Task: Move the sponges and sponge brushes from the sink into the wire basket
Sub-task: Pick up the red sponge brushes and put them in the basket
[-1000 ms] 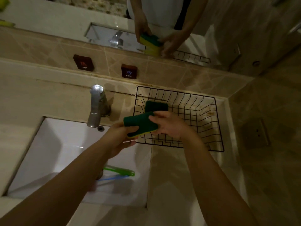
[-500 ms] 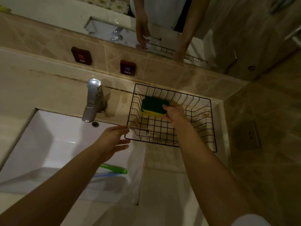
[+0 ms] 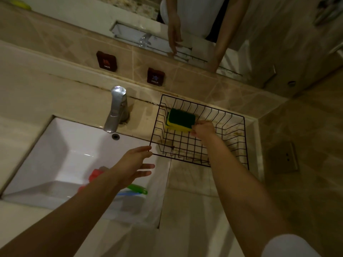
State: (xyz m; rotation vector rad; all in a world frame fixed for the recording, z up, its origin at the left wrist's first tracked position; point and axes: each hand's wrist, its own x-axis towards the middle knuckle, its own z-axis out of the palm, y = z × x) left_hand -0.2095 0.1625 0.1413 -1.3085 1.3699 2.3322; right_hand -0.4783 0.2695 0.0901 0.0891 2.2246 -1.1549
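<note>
A stack of green-and-yellow sponges [image 3: 181,121] lies in the far left corner of the black wire basket [image 3: 231,145] on the counter. My right hand [image 3: 203,129] is inside the basket, its fingertips touching the right end of the top sponge. Above the right side of the white sink [image 3: 61,154] hovers my left hand [image 3: 136,165], fingers spread, holding nothing. In the sink lie a green brush handle [image 3: 138,189], a blue handle [image 3: 128,193] and a red sponge head [image 3: 94,175], partly hidden under my left forearm.
A chrome tap [image 3: 116,110] stands behind the sink, left of the basket. Brown HOT [image 3: 106,60] and COLD [image 3: 155,76] tags sit on the tiled backsplash below a mirror. A tiled wall with a socket plate [image 3: 285,156] closes off the right side.
A second ago both hands held a sponge over the basket's near edge. My right hand carried it onto the sponge lying in the far left corner; my left hand let go and drew back over the sink.
</note>
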